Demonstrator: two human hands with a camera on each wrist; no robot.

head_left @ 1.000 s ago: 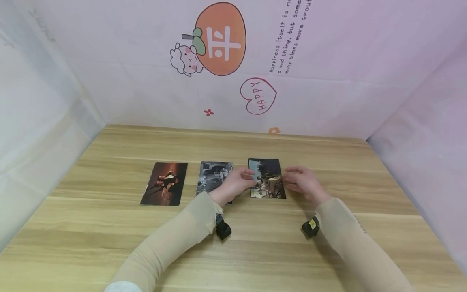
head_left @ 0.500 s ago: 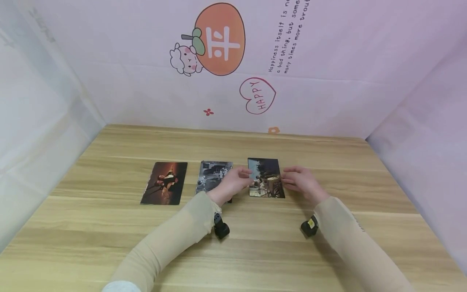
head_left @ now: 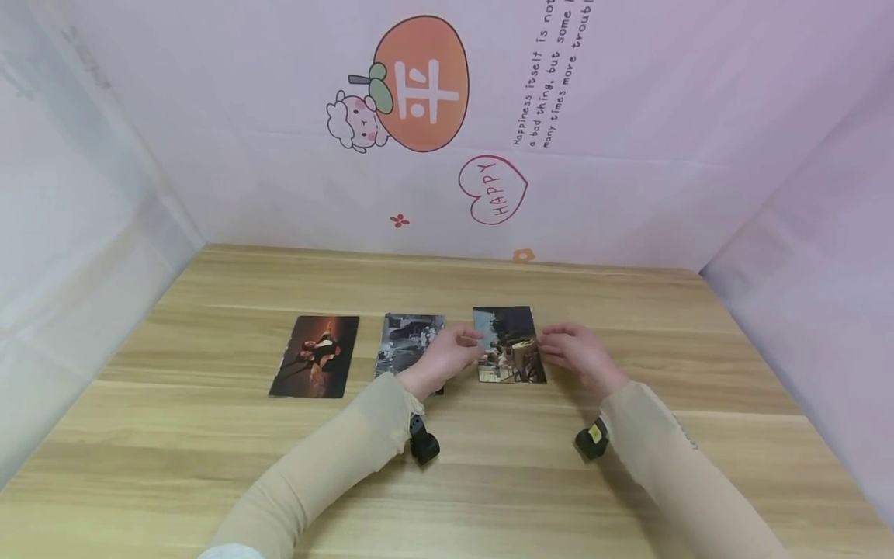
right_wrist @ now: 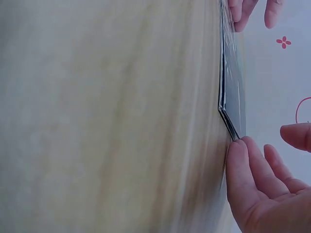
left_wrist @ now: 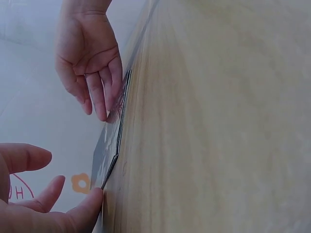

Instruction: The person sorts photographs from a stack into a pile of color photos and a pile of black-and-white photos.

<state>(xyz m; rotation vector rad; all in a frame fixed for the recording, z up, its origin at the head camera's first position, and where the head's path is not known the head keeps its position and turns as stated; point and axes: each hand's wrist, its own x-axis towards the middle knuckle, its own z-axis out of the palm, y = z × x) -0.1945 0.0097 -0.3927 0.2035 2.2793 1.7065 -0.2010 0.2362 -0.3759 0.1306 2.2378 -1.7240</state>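
Observation:
A coloured picture card [head_left: 511,345] lies flat between the two hands, at the right end of a row. In both wrist views its edge looks layered. My left hand [head_left: 447,357], fingers loosely bent, reaches over part of a grey picture card [head_left: 400,341]. In the left wrist view, one fingertip [left_wrist: 95,196] of that hand touches the coloured card's near corner. From the right side, my right hand [head_left: 580,357] holds relaxed fingers against the card's other edge; two fingertips [right_wrist: 239,145] meet it in the right wrist view. Neither hand is curled round the card.
Leftmost in the row lies a dark reddish picture card [head_left: 316,357]. All sit on a wood-grain table [head_left: 503,497]. A printed white cloth [head_left: 279,171] closes the back, and more cloth hangs at both sides.
The head view has tilted slightly, shifting the scene. Both hands stay at the coloured card's sides, and its position on the table looks nearly the same.

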